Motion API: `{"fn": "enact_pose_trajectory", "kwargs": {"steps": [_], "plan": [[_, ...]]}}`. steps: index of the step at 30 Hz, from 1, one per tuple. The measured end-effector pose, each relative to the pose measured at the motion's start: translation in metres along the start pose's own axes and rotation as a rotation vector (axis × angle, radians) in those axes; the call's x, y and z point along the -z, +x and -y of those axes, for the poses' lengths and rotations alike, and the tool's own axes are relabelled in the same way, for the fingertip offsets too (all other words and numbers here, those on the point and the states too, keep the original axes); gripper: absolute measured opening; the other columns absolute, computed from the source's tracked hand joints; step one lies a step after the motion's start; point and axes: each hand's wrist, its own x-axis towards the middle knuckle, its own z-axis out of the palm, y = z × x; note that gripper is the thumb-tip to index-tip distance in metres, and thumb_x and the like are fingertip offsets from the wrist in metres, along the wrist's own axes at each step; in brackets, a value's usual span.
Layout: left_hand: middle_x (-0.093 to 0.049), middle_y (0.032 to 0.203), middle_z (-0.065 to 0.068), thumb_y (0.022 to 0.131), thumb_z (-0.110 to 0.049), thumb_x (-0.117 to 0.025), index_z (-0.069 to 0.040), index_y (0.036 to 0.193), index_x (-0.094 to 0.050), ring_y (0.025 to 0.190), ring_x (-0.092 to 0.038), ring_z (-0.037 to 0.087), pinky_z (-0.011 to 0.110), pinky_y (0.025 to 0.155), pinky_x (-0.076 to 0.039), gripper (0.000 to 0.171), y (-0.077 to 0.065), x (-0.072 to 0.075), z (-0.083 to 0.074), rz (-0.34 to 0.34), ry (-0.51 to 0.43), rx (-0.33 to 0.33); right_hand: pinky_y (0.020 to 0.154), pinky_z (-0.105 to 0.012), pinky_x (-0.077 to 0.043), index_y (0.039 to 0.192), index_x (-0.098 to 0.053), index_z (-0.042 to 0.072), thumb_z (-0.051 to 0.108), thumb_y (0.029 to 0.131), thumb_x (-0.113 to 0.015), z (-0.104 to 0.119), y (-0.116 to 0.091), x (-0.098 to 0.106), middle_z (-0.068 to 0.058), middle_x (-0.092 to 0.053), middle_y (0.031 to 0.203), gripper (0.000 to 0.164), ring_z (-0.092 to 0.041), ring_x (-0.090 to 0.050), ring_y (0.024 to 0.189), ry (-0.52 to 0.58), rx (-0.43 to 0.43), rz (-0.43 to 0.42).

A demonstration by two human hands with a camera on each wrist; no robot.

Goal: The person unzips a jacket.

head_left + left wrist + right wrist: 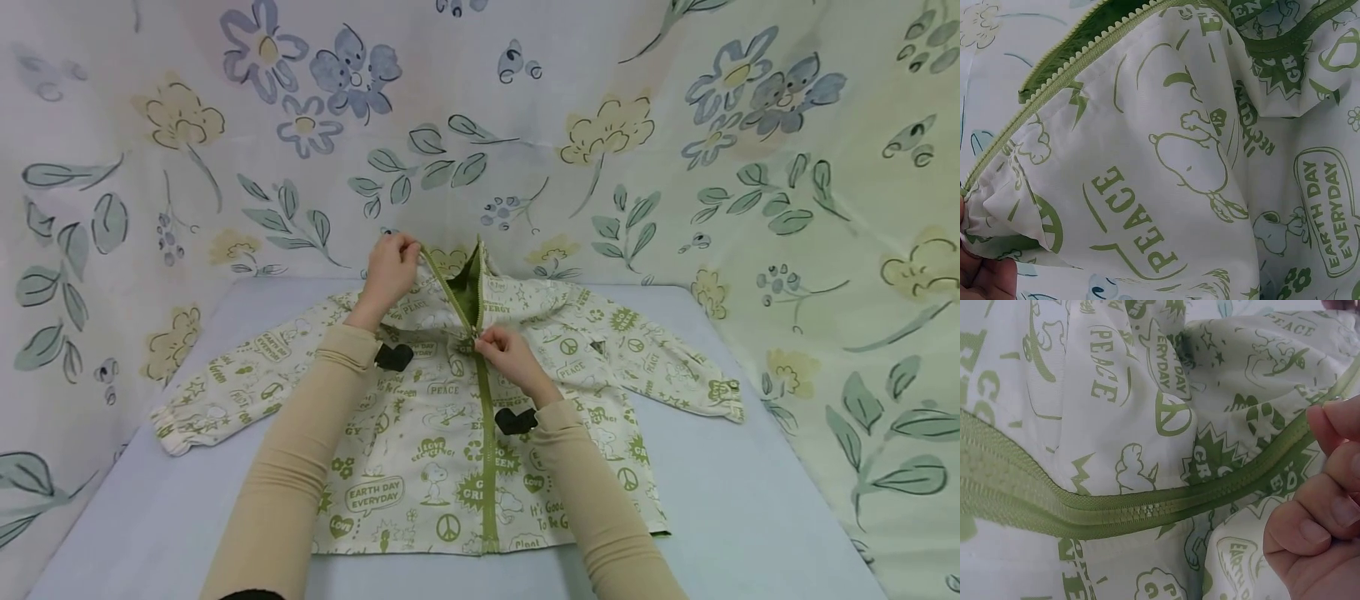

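Note:
A cream jacket (442,417) with green print lies front up, its sleeves spread to both sides. Its green zipper (487,467) is closed from the hem to the upper chest; above that the two toothed edges part in a V, showing the dark green lining (467,292). My left hand (392,271) pinches the top of the left collar edge and holds it raised; in the left wrist view the fabric (1147,156) stretches from those fingertips. At the bottom of the V, my right hand (513,358) pinches the zipper pull (1335,399), mostly hidden by thumb and forefinger.
The jacket lies on a pale table (720,500). Behind and at the sides hangs a floral curtain (480,108). A black wrist device (393,357) sits at the left cuff and another (516,421) at the right.

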Motion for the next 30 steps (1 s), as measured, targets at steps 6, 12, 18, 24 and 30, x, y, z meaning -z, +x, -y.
{"fn": "enact_pose_trajectory", "kwargs": {"steps": [6, 12, 18, 24, 30], "plan": [[-0.045, 0.099, 0.015, 0.101, -0.017, -0.039, 0.004, 0.106, -0.057, 0.086, -0.039, 0.027, 0.037, 0.071, -0.034, 0.028, 0.000, 0.002, 0.002, -0.013, -0.016, 0.019, 0.053, -0.029, -0.032, 0.089, -0.057, -0.004, 0.017, 0.094, -0.057, 0.001, -0.001, -0.005, -0.003, -0.039, 0.060, 0.021, -0.017, -0.032, 0.053, 0.052, -0.005, -0.057], [-0.043, 0.097, 0.015, 0.101, -0.016, -0.037, 0.004, 0.106, -0.054, 0.084, -0.039, 0.027, 0.035, 0.070, -0.034, 0.027, 0.002, 0.005, 0.002, -0.041, -0.036, 0.048, 0.051, -0.028, -0.031, 0.085, -0.057, 0.002, 0.016, 0.094, -0.057, 0.004, -0.003, -0.010, -0.002, -0.042, 0.062, 0.017, -0.016, -0.034, 0.054, 0.083, -0.044, -0.154], [-0.041, 0.098, 0.014, 0.101, -0.017, -0.036, 0.005, 0.110, -0.052, 0.084, -0.039, 0.026, 0.035, 0.071, -0.035, 0.029, 0.004, 0.006, 0.002, -0.052, -0.045, 0.069, 0.050, -0.027, -0.030, 0.082, -0.058, 0.004, 0.014, 0.092, -0.059, 0.003, -0.003, -0.012, -0.001, -0.041, 0.061, 0.015, -0.015, -0.034, 0.052, 0.093, -0.059, -0.206], [-0.041, 0.097, 0.015, 0.101, -0.015, -0.038, 0.006, 0.108, -0.053, 0.085, -0.039, 0.028, 0.037, 0.073, -0.035, 0.027, 0.004, 0.007, 0.004, -0.076, -0.041, 0.062, 0.049, -0.027, -0.030, 0.085, -0.060, 0.002, 0.015, 0.092, -0.059, 0.002, -0.004, -0.014, -0.001, -0.042, 0.061, 0.014, -0.014, -0.033, 0.051, 0.107, -0.065, -0.213], [-0.043, 0.099, 0.017, 0.101, -0.015, -0.038, 0.006, 0.107, -0.053, 0.087, -0.039, 0.031, 0.039, 0.077, -0.035, 0.027, 0.003, 0.007, 0.008, -0.089, -0.030, 0.036, 0.045, -0.026, -0.028, 0.089, -0.061, -0.005, 0.015, 0.092, -0.058, 0.002, -0.004, -0.014, 0.000, -0.041, 0.058, 0.021, -0.013, -0.031, 0.048, 0.105, -0.062, -0.236]]}}
